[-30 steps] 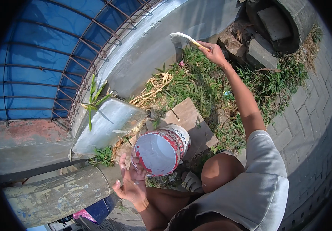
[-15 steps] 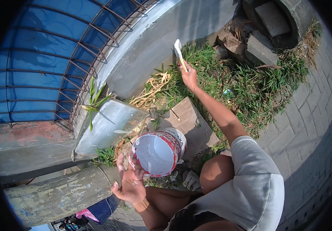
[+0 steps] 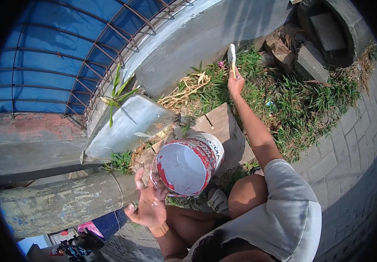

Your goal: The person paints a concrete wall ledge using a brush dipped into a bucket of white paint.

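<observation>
The paint bucket (image 3: 187, 168), its red-and-white outside smeared and its inside coated white, sits tilted with its mouth turned up toward the camera, just in front of the person's bent knees and beside a flat wooden board (image 3: 221, 127); the left hand (image 3: 148, 202) is at the bucket's near rim, fingers loosely spread and touching the edge rather than clenched round it, and whether it grips the wire handle cannot be told; the right hand (image 3: 235, 84) is stretched far out over the grass (image 3: 302, 100), closed round the handle of a paintbrush (image 3: 231, 56) whose white-loaded bristles point up against the grey concrete wall (image 3: 206, 39); above the wall runs a rusty metal railing (image 3: 96, 65) with blue sheeting behind it; a slanted grey concrete block (image 3: 127, 126) and a small green plant (image 3: 117, 94) lie left of the bucket, and a worn cylindrical post (image 3: 61, 203) lies below them; broken concrete pieces (image 3: 323, 39) sit at the upper right, and grey paving bricks (image 3: 350, 144) edge the grass on the right.
</observation>
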Motion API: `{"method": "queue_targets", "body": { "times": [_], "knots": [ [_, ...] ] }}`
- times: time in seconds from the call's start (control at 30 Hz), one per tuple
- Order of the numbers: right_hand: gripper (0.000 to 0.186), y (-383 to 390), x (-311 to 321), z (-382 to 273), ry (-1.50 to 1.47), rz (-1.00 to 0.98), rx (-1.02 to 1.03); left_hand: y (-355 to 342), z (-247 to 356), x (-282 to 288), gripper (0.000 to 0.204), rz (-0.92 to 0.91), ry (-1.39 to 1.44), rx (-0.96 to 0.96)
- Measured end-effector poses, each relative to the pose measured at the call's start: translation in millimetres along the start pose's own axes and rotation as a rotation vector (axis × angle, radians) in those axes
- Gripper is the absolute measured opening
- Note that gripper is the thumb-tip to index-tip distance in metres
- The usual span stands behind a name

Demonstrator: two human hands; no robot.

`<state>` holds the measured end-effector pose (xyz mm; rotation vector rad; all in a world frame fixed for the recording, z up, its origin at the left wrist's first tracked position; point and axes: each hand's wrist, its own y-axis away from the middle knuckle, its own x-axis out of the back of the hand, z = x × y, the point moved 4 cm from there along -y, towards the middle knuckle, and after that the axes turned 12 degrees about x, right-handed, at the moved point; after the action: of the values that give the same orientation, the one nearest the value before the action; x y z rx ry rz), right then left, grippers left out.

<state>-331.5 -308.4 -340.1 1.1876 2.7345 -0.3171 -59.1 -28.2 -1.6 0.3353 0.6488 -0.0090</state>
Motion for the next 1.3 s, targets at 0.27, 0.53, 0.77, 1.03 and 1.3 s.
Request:
{"method": "queue_targets", "body": {
  "times": [0.27,0.53,0.77,1.03,1.3],
  "knots": [
    [0.037,131,-77,-62,0.060,-0.779,0.216,6,3,3,0.097,0.027,0.035,0.003],
    [0.034,39,-53,-93,0.301,-0.796,0.282,17,15,26,0.101,0.046,0.019,0.002],
    [0.038,-60,22,-95,0.044,0.055,0.260,33,26,30,0.101,0.055,0.047,-0.050],
    [0.043,86,-97,-151,-0.099,-0.400,0.246,21,22,36,0.101,-0.056,0.054,-0.006],
    [0.033,52,-91,-198,0.187,-0.834,0.296,9,17,35,0.101,-0.071,0.053,0.007]
  ]
}}
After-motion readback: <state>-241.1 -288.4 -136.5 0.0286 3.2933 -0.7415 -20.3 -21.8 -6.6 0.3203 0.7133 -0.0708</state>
